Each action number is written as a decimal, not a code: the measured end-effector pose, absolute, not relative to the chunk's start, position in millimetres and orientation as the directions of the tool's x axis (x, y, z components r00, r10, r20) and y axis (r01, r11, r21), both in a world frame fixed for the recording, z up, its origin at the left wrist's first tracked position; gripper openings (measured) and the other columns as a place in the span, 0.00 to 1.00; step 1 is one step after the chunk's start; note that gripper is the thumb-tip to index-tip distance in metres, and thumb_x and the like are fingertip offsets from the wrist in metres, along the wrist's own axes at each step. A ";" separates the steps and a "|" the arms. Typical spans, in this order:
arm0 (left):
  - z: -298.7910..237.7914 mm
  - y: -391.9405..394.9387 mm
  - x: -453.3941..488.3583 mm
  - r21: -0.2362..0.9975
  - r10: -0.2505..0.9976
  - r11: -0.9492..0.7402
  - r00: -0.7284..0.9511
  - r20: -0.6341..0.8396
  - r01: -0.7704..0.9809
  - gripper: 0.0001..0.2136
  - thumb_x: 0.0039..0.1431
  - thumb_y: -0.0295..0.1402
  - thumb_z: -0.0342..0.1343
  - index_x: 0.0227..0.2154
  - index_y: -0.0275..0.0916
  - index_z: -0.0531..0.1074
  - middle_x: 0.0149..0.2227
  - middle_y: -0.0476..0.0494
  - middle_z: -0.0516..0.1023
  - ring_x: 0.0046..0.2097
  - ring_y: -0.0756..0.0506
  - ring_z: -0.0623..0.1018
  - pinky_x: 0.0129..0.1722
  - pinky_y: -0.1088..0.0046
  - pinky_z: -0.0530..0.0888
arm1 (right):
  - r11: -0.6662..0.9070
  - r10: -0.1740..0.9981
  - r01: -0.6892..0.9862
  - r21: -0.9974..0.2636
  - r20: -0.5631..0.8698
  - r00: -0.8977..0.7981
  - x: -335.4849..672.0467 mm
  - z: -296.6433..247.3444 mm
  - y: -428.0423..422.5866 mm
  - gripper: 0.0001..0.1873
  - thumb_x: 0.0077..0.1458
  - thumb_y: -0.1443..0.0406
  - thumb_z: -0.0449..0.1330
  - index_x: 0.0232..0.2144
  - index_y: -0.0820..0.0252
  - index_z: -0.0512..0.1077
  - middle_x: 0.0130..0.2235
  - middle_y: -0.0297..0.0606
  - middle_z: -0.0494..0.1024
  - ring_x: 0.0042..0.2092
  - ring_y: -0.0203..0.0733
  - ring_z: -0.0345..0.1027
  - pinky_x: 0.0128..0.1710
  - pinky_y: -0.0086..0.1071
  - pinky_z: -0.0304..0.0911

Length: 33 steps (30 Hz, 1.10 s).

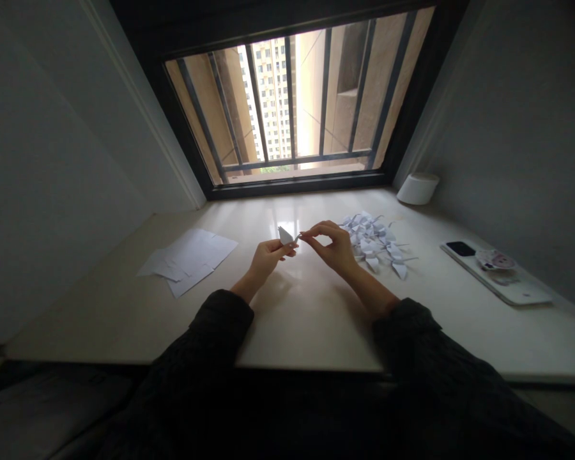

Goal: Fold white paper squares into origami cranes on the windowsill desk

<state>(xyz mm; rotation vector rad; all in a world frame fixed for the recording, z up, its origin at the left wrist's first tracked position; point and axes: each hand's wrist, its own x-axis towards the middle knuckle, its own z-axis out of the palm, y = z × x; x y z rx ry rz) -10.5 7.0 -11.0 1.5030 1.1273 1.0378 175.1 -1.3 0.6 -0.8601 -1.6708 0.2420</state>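
Between my hands, above the white ledge, is a small folded white paper crane (pixel 285 236). My left hand (pixel 267 257) pinches its body between thumb and fingers. The thumb and fingertips of my right hand (pixel 333 245) are closed on the thin pointed end of the same crane, on its right side. Fingers cover the lower part of the fold. Just right of my right hand lies a pile of folded paper cranes (pixel 371 239), with wings and thin points sticking out. Left of my left hand, flat white paper sheets (pixel 196 252) overlap on the ledge.
A white phone (pixel 498 275) with a round sticker-like grip lies at the right. A white cylindrical object (pixel 418 188) stands in the far right corner. The ledge (pixel 311 326) ends at a dark-framed, barred window (pixel 297 185), with walls on both sides.
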 end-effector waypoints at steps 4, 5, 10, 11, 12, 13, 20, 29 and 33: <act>-10.1 6.9 -10.9 0.984 0.967 -0.089 0.252 0.048 0.156 0.18 0.49 0.46 0.59 0.36 0.37 0.79 0.33 0.40 0.80 0.36 0.45 0.77 0.33 0.72 0.68 | 0.692 0.664 0.401 -0.600 0.747 -0.028 175.7 -0.3 0.1 0.04 0.51 0.61 0.63 0.30 0.51 0.78 0.31 0.35 0.79 0.35 0.42 0.71 0.38 0.39 0.66; -9.5 6.6 -10.9 0.984 0.967 -0.085 0.252 0.043 0.155 0.18 0.49 0.46 0.59 0.36 0.37 0.79 0.33 0.40 0.80 0.36 0.45 0.77 0.33 0.72 0.68 | 0.691 0.662 0.406 -0.598 0.749 -0.023 175.9 -0.8 0.6 0.04 0.51 0.61 0.63 0.30 0.51 0.78 0.31 0.35 0.79 0.35 0.42 0.71 0.38 0.39 0.66; -7.4 6.0 -10.3 0.982 0.970 -0.095 0.237 0.054 0.165 0.18 0.49 0.46 0.59 0.35 0.37 0.79 0.32 0.40 0.80 0.36 0.45 0.78 0.32 0.73 0.68 | 0.697 0.635 0.467 -0.544 0.771 -0.050 177.2 -0.9 1.1 0.05 0.53 0.62 0.62 0.32 0.51 0.78 0.32 0.35 0.79 0.35 0.42 0.70 0.37 0.38 0.66; -7.6 6.2 -10.4 0.981 0.969 -0.100 0.238 0.058 0.167 0.17 0.49 0.46 0.59 0.35 0.37 0.79 0.32 0.40 0.80 0.36 0.45 0.77 0.32 0.73 0.68 | 0.698 0.631 0.480 -0.531 0.773 -0.063 177.7 -0.4 0.7 0.05 0.53 0.62 0.62 0.32 0.51 0.78 0.32 0.35 0.79 0.35 0.42 0.70 0.36 0.37 0.65; -8.0 6.5 -10.6 0.980 0.969 -0.105 0.241 0.063 0.168 0.17 0.49 0.46 0.59 0.35 0.37 0.79 0.32 0.40 0.80 0.35 0.46 0.77 0.32 0.73 0.67 | 0.700 0.626 0.493 -0.516 0.776 -0.076 178.2 0.2 0.3 0.04 0.53 0.62 0.61 0.32 0.52 0.77 0.31 0.35 0.79 0.35 0.42 0.69 0.36 0.37 0.65; -8.6 6.9 -10.8 0.979 0.967 -0.110 0.245 0.066 0.169 0.17 0.49 0.45 0.59 0.35 0.38 0.79 0.32 0.41 0.81 0.35 0.46 0.77 0.32 0.73 0.67 | 0.703 0.621 0.504 -0.502 0.779 -0.090 178.9 0.8 -0.1 0.04 0.54 0.63 0.61 0.32 0.52 0.77 0.31 0.35 0.79 0.35 0.42 0.69 0.37 0.37 0.65; -10.1 8.5 -11.0 0.977 0.961 -0.107 0.270 0.054 0.186 0.17 0.48 0.45 0.60 0.35 0.37 0.79 0.31 0.41 0.80 0.35 0.46 0.77 0.32 0.73 0.67 | 0.724 0.579 0.558 -0.406 0.797 -0.171 183.0 2.8 -0.9 0.04 0.54 0.65 0.59 0.31 0.53 0.75 0.31 0.35 0.78 0.35 0.43 0.68 0.39 0.38 0.63; -9.8 6.9 -8.2 0.974 0.966 -0.128 0.245 0.079 0.188 0.17 0.48 0.46 0.60 0.35 0.37 0.79 0.30 0.41 0.80 0.34 0.46 0.77 0.31 0.73 0.68 | 0.708 0.581 0.580 -0.404 0.799 -0.153 180.9 -1.6 0.2 0.06 0.56 0.64 0.58 0.31 0.53 0.75 0.30 0.36 0.76 0.35 0.43 0.68 0.38 0.39 0.63; -13.2 8.5 -8.2 0.952 0.974 -0.206 0.137 0.177 0.229 0.17 0.48 0.45 0.60 0.34 0.37 0.79 0.30 0.42 0.80 0.34 0.45 0.77 0.32 0.72 0.69 | 0.695 0.654 0.483 -0.532 0.747 -0.119 179.0 -1.3 1.9 0.06 0.53 0.60 0.61 0.33 0.52 0.77 0.31 0.36 0.77 0.35 0.42 0.69 0.37 0.38 0.65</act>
